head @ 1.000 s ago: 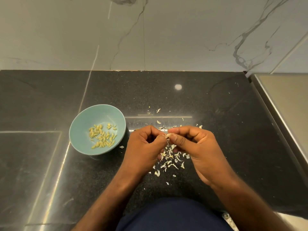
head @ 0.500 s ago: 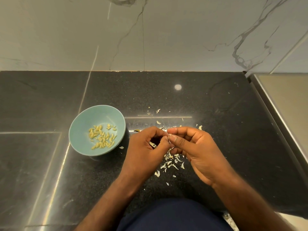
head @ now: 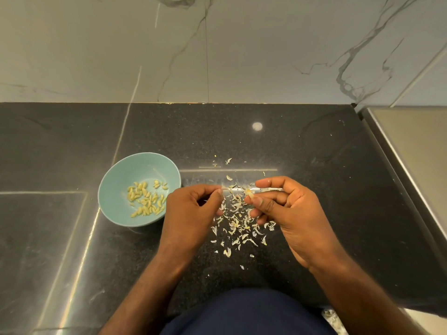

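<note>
My left hand [head: 193,209] and my right hand [head: 287,213] hover a little apart over the black counter, fingers curled. A small pale seed [head: 249,192] is pinched between my right thumb and forefinger. My left thumb and forefinger pinch a tiny pale shell piece [head: 223,189]. Under and between the hands lies a scatter of white shell flakes [head: 238,226]. To the left stands a light blue bowl [head: 113,175] with several yellowish peeled seeds [head: 147,199] in it, its rim close to my left hand.
The black stone counter [head: 314,165] runs back to a marble-patterned wall [head: 242,56]. A steel surface [head: 416,146] borders the counter on the right. A few stray flakes [head: 228,161] lie behind the hands. My dark blue clothing [head: 246,313] is at the counter's front edge.
My two hands, which met fingertip to fingertip on one seed, have drawn apart sideways. The seed stays in my right fingers and a shell bit in my left.
</note>
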Demonstrator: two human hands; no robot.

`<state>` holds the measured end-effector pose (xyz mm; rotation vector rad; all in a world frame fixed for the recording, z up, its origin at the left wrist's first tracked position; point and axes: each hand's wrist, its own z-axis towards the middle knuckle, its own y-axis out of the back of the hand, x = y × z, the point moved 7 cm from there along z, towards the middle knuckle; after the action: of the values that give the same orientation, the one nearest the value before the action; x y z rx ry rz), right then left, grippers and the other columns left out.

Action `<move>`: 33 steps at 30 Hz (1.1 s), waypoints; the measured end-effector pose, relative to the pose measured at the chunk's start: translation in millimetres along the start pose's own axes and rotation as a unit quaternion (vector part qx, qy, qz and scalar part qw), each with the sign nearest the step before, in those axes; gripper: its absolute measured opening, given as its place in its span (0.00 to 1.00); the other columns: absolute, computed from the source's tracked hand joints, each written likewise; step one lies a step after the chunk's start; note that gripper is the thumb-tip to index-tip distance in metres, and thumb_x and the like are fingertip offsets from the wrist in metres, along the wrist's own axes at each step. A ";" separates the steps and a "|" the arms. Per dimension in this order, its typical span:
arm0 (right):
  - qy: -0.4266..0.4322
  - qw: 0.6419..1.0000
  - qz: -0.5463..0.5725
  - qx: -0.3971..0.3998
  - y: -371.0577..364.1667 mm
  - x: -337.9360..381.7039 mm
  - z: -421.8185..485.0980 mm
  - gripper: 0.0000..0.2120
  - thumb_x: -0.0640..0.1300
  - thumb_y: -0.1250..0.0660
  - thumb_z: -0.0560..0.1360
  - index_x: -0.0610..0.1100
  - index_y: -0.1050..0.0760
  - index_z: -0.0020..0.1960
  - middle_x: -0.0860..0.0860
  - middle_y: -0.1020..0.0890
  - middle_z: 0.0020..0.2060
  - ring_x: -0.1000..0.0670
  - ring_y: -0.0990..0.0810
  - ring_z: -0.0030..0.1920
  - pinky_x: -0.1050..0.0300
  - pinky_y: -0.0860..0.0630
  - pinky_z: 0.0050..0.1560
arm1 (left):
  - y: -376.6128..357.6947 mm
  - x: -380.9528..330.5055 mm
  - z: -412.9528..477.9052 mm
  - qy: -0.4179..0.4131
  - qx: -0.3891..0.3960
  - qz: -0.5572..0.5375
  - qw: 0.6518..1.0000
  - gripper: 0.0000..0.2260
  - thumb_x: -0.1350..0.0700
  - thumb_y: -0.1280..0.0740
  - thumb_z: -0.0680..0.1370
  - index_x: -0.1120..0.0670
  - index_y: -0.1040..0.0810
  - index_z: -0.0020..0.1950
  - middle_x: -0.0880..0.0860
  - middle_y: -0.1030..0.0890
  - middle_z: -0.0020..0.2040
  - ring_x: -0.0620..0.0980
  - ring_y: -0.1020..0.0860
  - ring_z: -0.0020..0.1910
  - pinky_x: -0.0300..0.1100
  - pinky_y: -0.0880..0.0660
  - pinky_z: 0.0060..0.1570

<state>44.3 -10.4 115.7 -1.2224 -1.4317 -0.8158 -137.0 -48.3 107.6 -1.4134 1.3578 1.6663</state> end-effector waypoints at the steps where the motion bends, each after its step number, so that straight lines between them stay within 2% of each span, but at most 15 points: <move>1: 0.005 1.000 0.001 0.001 0.2 0.5 0.2 0.17 0.42 0.26 0.67 0.40 0.23 0.54 0.40 0.14 0.40 0.48 0.17 0.36 0.57 0.21 0.36 | -0.7 0.5 0.1 0.004 0.008 0.004 1.000 0.03 0.54 0.27 0.76 0.46 0.16 0.43 0.44 0.16 0.34 0.43 0.17 0.32 0.40 0.23 0.34; 3: 0.009 1.000 0.013 0.005 -0.1 0.0 0.9 0.14 0.42 0.27 0.68 0.39 0.22 0.52 0.40 0.14 0.40 0.47 0.17 0.37 0.58 0.21 0.37 | -2.2 0.4 -2.2 0.008 0.015 0.007 1.000 0.03 0.52 0.26 0.74 0.50 0.16 0.41 0.46 0.16 0.33 0.43 0.17 0.31 0.39 0.23 0.33; 5: 0.009 1.000 0.027 0.010 -1.0 -1.5 1.6 0.13 0.41 0.29 0.69 0.38 0.21 0.51 0.40 0.14 0.41 0.47 0.16 0.38 0.58 0.20 0.38 | -3.4 -0.9 -3.4 -0.003 0.013 0.009 1.000 0.03 0.52 0.26 0.74 0.49 0.16 0.42 0.46 0.16 0.34 0.44 0.17 0.32 0.39 0.23 0.34; 6: 0.008 0.999 0.032 0.014 -1.8 -2.4 1.9 0.12 0.41 0.29 0.70 0.38 0.21 0.51 0.40 0.14 0.41 0.47 0.16 0.38 0.58 0.20 0.39 | -4.4 -3.4 -4.2 -0.011 0.015 0.011 1.000 0.02 0.53 0.26 0.75 0.46 0.16 0.45 0.45 0.16 0.36 0.42 0.17 0.34 0.38 0.22 0.36; 8: 0.005 0.999 0.036 0.020 -3.2 -4.2 2.1 0.11 0.41 0.31 0.70 0.38 0.20 0.51 0.41 0.14 0.41 0.47 0.16 0.39 0.58 0.20 0.40 | -5.8 -4.7 -5.7 -0.020 0.021 0.014 0.999 0.11 0.56 0.27 0.77 0.42 0.19 0.56 0.42 0.16 0.42 0.42 0.17 0.40 0.36 0.20 0.41; 10: 0.001 0.999 0.038 0.025 -4.1 -5.9 1.9 0.11 0.41 0.31 0.70 0.38 0.20 0.51 0.41 0.14 0.41 0.48 0.16 0.39 0.58 0.20 0.40 | -5.9 -7.8 -6.2 -0.029 0.027 0.019 0.999 0.12 0.56 0.28 0.77 0.45 0.18 0.59 0.41 0.16 0.43 0.41 0.17 0.42 0.36 0.20 0.44; 13: -0.003 0.999 0.040 0.031 -5.0 -7.4 1.0 0.10 0.41 0.32 0.71 0.39 0.20 0.51 0.43 0.15 0.40 0.48 0.17 0.39 0.57 0.20 0.40 | -6.8 -16.9 -10.3 -0.047 0.028 -0.003 0.999 0.02 0.54 0.25 0.74 0.47 0.15 0.45 0.44 0.16 0.35 0.41 0.18 0.35 0.36 0.21 0.39; 16: -0.003 0.999 0.035 0.033 -5.2 -7.5 0.3 0.10 0.42 0.32 0.72 0.40 0.20 0.51 0.44 0.15 0.39 0.48 0.18 0.39 0.56 0.20 0.41 | -6.8 -18.2 -11.4 -0.045 0.015 -0.013 0.999 0.08 0.50 0.25 0.72 0.52 0.18 0.37 0.47 0.17 0.30 0.40 0.21 0.28 0.33 0.26 0.31; 19: -0.005 0.999 0.030 0.033 -4.3 -7.5 0.1 0.10 0.43 0.32 0.72 0.40 0.20 0.51 0.45 0.15 0.39 0.49 0.18 0.39 0.56 0.20 0.41 | -10.8 -16.3 -10.4 -0.038 0.043 -0.036 0.998 0.01 0.53 0.29 0.76 0.49 0.18 0.47 0.47 0.16 0.38 0.41 0.18 0.34 0.39 0.22 0.35; 21: -0.004 0.999 0.025 0.032 -3.7 -7.9 0.5 0.10 0.43 0.32 0.72 0.40 0.20 0.51 0.45 0.15 0.39 0.48 0.18 0.39 0.55 0.20 0.42 | -16.4 -16.4 -11.4 -0.042 0.085 -0.046 0.994 0.09 0.51 0.30 0.77 0.47 0.18 0.57 0.45 0.15 0.45 0.43 0.16 0.41 0.44 0.19 0.40; 23: 0.000 0.999 0.018 0.035 -4.7 -7.4 0.7 0.10 0.42 0.32 0.72 0.40 0.19 0.51 0.45 0.15 0.39 0.49 0.18 0.38 0.56 0.20 0.41 | -21.8 -20.3 -12.9 -0.062 0.113 -0.024 0.991 0.08 0.50 0.30 0.77 0.47 0.17 0.55 0.43 0.15 0.45 0.42 0.17 0.44 0.42 0.19 0.43; 26: 0.014 0.998 -0.043 0.047 -5.9 -5.3 0.0 0.08 0.40 0.32 0.75 0.43 0.18 0.52 0.45 0.14 0.40 0.49 0.16 0.40 0.57 0.20 0.43 | -21.8 -18.3 -11.4 -0.056 0.097 -0.026 0.993 0.03 0.55 0.29 0.78 0.50 0.15 0.48 0.44 0.15 0.40 0.42 0.17 0.40 0.38 0.20 0.40; 29: 0.032 0.991 -0.118 0.048 -4.0 -2.7 -1.1 0.08 0.38 0.29 0.75 0.46 0.17 0.53 0.49 0.14 0.42 0.52 0.16 0.42 0.58 0.20 0.45 | -23.5 -11.8 -10.0 -0.019 0.101 -0.079 0.992 0.03 0.57 0.29 0.77 0.54 0.15 0.47 0.49 0.15 0.38 0.44 0.17 0.37 0.38 0.21 0.34; 31: 0.051 0.984 -0.169 0.027 -0.4 -0.6 -1.6 0.06 0.39 0.28 0.75 0.48 0.16 0.50 0.51 0.14 0.40 0.53 0.16 0.41 0.58 0.19 0.43 | -24.5 -8.3 -9.4 0.008 0.098 -0.117 0.988 0.04 0.58 0.30 0.78 0.56 0.16 0.47 0.52 0.15 0.38 0.47 0.17 0.36 0.38 0.22 0.33; 33: 0.083 0.965 -0.250 -0.018 5.8 2.3 -3.2 0.03 0.43 0.27 0.76 0.50 0.16 0.47 0.52 0.15 0.35 0.51 0.17 0.36 0.52 0.19 0.39 | -24.6 -5.4 -8.0 0.020 0.084 -0.129 0.988 0.05 0.57 0.31 0.78 0.57 0.17 0.46 0.53 0.16 0.38 0.48 0.17 0.37 0.39 0.22 0.33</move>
<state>50.9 -11.3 118.0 -0.7976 -1.6134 -1.2585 -110.7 -46.7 105.0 -1.4604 1.2444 1.3327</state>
